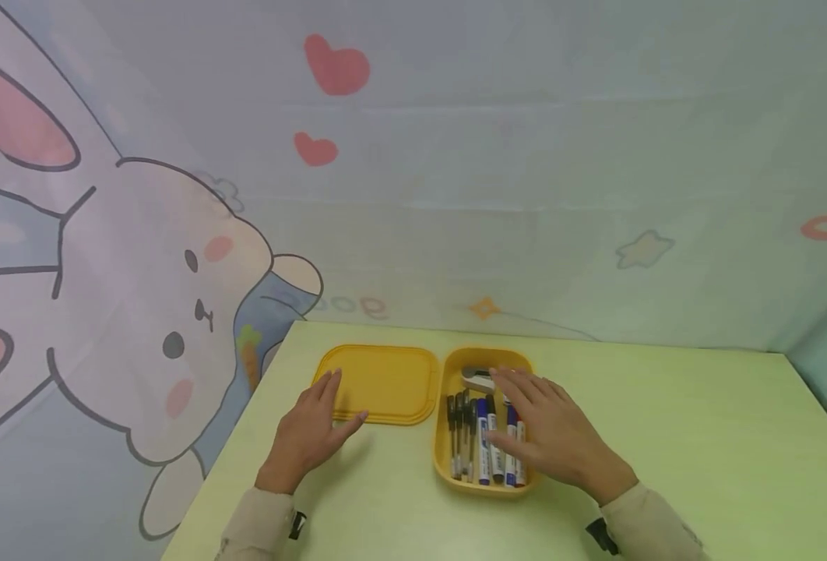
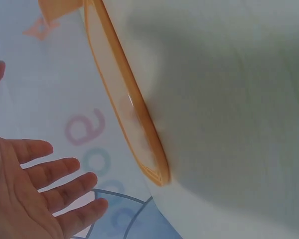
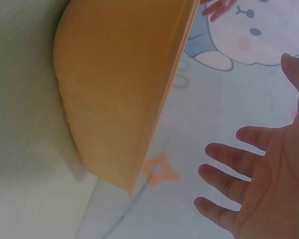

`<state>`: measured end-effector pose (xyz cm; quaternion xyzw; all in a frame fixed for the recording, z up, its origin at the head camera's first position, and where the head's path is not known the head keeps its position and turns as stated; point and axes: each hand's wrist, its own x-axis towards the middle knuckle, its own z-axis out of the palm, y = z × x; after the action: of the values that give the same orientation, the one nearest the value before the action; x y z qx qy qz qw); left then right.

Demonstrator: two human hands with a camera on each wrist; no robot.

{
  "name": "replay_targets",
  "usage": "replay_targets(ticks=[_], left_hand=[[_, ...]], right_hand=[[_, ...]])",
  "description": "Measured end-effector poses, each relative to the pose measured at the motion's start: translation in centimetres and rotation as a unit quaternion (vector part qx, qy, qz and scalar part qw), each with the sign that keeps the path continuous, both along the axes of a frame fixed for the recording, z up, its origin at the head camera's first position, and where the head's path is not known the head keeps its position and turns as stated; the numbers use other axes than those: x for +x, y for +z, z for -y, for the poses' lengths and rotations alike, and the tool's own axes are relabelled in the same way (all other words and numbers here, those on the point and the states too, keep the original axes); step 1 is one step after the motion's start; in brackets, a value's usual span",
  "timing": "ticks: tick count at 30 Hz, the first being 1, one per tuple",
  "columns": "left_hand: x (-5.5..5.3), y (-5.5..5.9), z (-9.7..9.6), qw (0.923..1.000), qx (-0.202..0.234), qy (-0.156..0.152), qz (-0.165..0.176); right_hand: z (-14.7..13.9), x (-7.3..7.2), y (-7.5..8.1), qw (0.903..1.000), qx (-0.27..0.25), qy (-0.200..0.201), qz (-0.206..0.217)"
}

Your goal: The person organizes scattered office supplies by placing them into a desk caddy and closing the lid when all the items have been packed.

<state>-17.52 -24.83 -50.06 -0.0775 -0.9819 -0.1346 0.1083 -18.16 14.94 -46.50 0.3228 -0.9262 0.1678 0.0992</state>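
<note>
A yellow plastic box (image 1: pixel 443 452) stands on the table with several black pens (image 1: pixel 459 436), blue, black and red markers (image 1: pixel 483 444) and a grey-white item (image 1: pixel 478 379) inside. Left of it lies a flat yellow lid (image 1: pixel 385 382). My left hand (image 1: pixel 310 428) hovers by the lid's near left corner, fingers extended and thumb spread, holding nothing. Over the right side of the box my right hand (image 1: pixel 550 425) is held with straight, spread fingers, hiding part of the contents. In the right wrist view its palm (image 3: pixel 279 184) is bare, above the box's rim.
The pale table (image 1: pixel 680 436) reaches right of the box and in front of it. Behind it hangs a cloth backdrop (image 1: pixel 526 195) printed with a rabbit (image 1: pixel 140 288), hearts and stars.
</note>
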Motion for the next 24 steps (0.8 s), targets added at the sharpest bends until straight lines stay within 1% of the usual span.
replay_targets(ticks=[3, 6, 12, 18, 24], left_hand=[[-0.6, -0.2, 0.3, 0.9995, 0.000, 0.023, 0.023], [-1.2, -0.3, 0.7, 0.9983, -0.001, 0.039, 0.044], [-2.4, -0.6, 1.8, 0.9960, 0.002, 0.050, 0.074], [-3.1, -0.7, 2.6, 0.9938, 0.008, 0.065, 0.090], [-3.9, -0.5, 3.4, 0.9918, 0.014, 0.084, 0.095]], right_hand=[[0.6, -0.1, 0.0, 0.9999, -0.007, 0.005, 0.008], [1.1, -0.2, 0.0, 0.9998, -0.015, 0.009, 0.012], [1.9, -0.3, -0.4, 0.9994, -0.026, 0.015, 0.019], [2.4, -0.3, -0.8, 0.9988, -0.037, 0.025, 0.020], [2.9, -0.3, -1.1, 0.9981, -0.039, 0.027, 0.040]])
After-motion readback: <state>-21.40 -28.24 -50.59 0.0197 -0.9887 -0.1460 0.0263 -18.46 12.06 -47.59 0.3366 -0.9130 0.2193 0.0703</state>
